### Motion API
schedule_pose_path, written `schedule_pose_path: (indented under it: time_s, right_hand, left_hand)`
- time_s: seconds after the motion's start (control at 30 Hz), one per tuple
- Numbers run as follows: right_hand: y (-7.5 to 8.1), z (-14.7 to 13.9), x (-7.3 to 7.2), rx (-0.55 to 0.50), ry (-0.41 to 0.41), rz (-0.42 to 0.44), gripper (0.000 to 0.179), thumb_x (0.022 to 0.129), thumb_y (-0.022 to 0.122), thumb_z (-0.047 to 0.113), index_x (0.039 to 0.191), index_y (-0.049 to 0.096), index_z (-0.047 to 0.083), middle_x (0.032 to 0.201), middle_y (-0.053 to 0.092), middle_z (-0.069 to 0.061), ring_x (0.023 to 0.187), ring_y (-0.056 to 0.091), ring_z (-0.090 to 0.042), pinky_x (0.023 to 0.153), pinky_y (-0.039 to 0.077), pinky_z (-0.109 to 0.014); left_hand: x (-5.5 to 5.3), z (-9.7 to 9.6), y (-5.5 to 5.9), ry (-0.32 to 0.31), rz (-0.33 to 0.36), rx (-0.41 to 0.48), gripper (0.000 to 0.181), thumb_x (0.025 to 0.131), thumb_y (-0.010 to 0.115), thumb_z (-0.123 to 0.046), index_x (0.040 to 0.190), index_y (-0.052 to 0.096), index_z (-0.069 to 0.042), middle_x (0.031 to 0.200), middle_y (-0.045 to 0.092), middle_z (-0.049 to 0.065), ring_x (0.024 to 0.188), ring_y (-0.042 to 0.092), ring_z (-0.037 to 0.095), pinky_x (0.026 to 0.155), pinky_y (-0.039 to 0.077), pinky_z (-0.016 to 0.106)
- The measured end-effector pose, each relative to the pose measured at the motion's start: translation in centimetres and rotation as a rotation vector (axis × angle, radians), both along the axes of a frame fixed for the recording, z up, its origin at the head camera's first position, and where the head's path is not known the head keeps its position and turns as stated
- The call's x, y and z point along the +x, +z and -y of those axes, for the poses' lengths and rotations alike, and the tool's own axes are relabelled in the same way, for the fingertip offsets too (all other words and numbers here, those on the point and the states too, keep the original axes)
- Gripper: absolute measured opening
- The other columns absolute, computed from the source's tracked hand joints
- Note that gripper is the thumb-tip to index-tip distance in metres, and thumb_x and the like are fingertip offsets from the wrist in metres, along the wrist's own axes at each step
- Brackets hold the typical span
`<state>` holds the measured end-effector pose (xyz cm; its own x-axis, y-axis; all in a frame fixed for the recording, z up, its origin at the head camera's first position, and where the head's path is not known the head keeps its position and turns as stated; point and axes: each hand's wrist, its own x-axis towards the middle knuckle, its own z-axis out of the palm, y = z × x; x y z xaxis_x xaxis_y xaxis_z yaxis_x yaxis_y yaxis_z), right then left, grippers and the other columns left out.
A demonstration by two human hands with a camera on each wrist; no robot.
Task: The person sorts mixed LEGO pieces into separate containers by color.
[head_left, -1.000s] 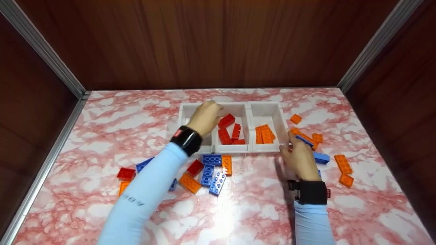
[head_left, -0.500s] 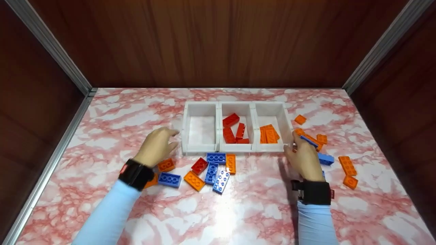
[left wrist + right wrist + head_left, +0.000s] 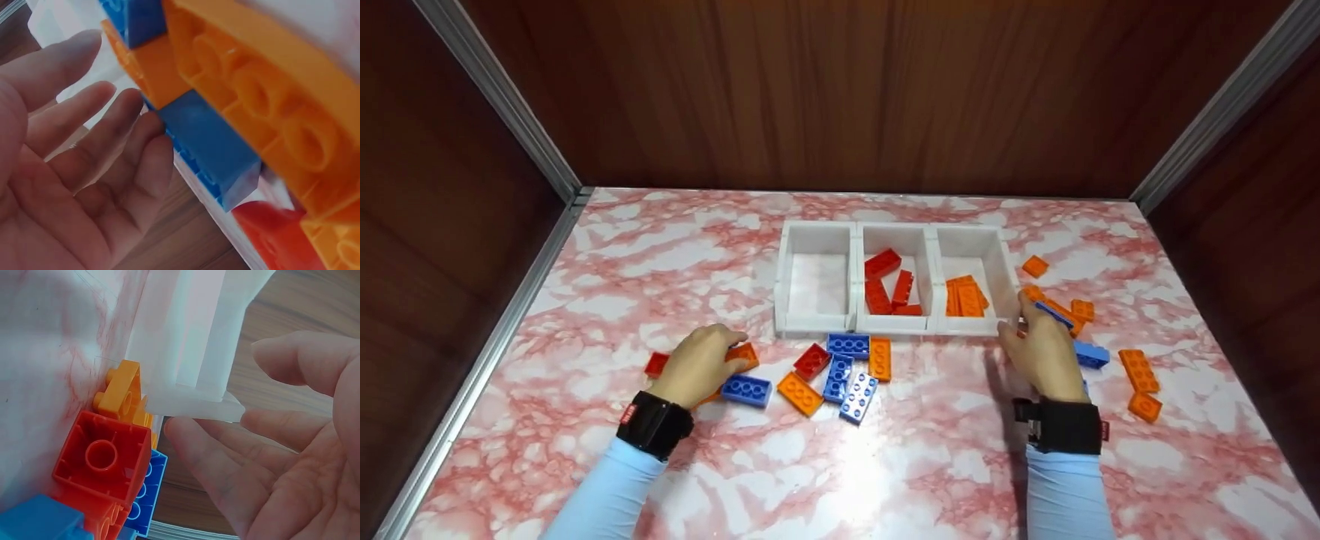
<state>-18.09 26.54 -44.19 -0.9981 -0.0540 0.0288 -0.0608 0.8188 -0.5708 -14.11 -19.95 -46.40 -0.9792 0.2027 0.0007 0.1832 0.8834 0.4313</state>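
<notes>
Over the left group of toy building bricks, my left hand [image 3: 697, 367] has its fingers loosely bent, holding nothing. In the left wrist view its fingertips lie against or very near a blue brick [image 3: 214, 149] and an orange brick [image 3: 152, 70]. My right hand [image 3: 1046, 356] is at the front right corner of the white three-compartment tray [image 3: 856, 277]. The right wrist view has its fingertips at the tray's lip [image 3: 197, 404], with the thumb apart from it. Red [image 3: 79, 475], orange [image 3: 121, 385] and blue bricks [image 3: 149, 495] lie close by.
Red bricks [image 3: 883, 262] lie in the middle compartment and orange ones [image 3: 969, 300] in the right compartment. A mixed group with a red brick [image 3: 812, 362] and a white-glinting blue brick [image 3: 858, 399] lies before the tray. Orange bricks [image 3: 1138, 370] lie far right.
My left hand has left the tray, moving left and down to the left bricks. My right hand stays at the tray corner. The head view has shifted slightly.
</notes>
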Motion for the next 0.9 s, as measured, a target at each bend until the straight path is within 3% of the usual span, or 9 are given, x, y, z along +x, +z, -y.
schedule_pose_path:
  time_s: [0.2,0.43,0.5,0.7,0.9]
  right_hand:
    - [0.0,-0.1,0.0,-0.007,0.004,0.004,0.067,0.102,0.054,0.026,0.154,0.023,-0.003,0.135,0.050,-0.035,0.057,0.052,-0.024,0.055,0.045,-0.037]
    - [-0.1,-0.2,0.0,0.002,0.011,-0.027,0.066,0.101,0.054,0.026,0.153,0.026,-0.005,0.139,0.048,-0.033,0.100,0.061,-0.038,0.080,0.049,-0.048]
    - [-0.2,-0.2,-0.1,0.005,0.011,-0.036,0.066,0.101,0.054,0.025,0.153,0.026,-0.005,0.137,0.050,-0.033,0.095,0.062,-0.038,0.077,0.050,-0.048]
    - [-0.2,0.0,-0.1,0.005,0.000,-0.017,0.066,0.101,0.054,0.025,0.154,0.025,-0.003,0.134,0.051,-0.034,0.069,0.059,-0.028,0.060,0.046,-0.038]
    - [0.0,0.0,-0.2,0.006,-0.020,0.046,0.068,0.102,0.053,0.028,0.155,0.022,-0.001,0.141,0.045,-0.034,0.072,0.057,-0.029,0.060,0.047,-0.037]
  left_hand:
    - [-0.1,-0.5,-0.5,-0.003,-0.036,-0.063,0.040,0.084,0.081,-0.019,0.119,0.071,-0.002,0.104,0.067,0.013,0.094,0.057,0.030,0.084,0.049,0.045]
    - [-0.2,-0.7,-0.4,-0.008,-0.039,-0.082,0.042,0.081,0.083,-0.018,0.118,0.071,0.000,0.100,0.067,0.013,0.092,0.056,0.030,0.082,0.048,0.046]
    - [-0.1,-0.7,-0.1,-0.010,-0.040,-0.075,0.042,0.082,0.082,-0.019,0.117,0.071,0.001,0.100,0.066,0.014,0.093,0.055,0.031,0.083,0.048,0.046]
    - [-0.1,-1.1,1.5,-0.019,-0.078,-0.015,0.042,0.084,0.081,-0.017,0.117,0.070,0.005,0.103,0.065,0.018,0.096,0.058,0.033,0.087,0.050,0.046]
    - [-0.9,-3.6,4.4,-0.087,-0.186,0.021,0.041,0.083,0.081,-0.016,0.117,0.069,0.004,0.109,0.066,0.019,0.099,0.061,0.033,0.088,0.052,0.046]
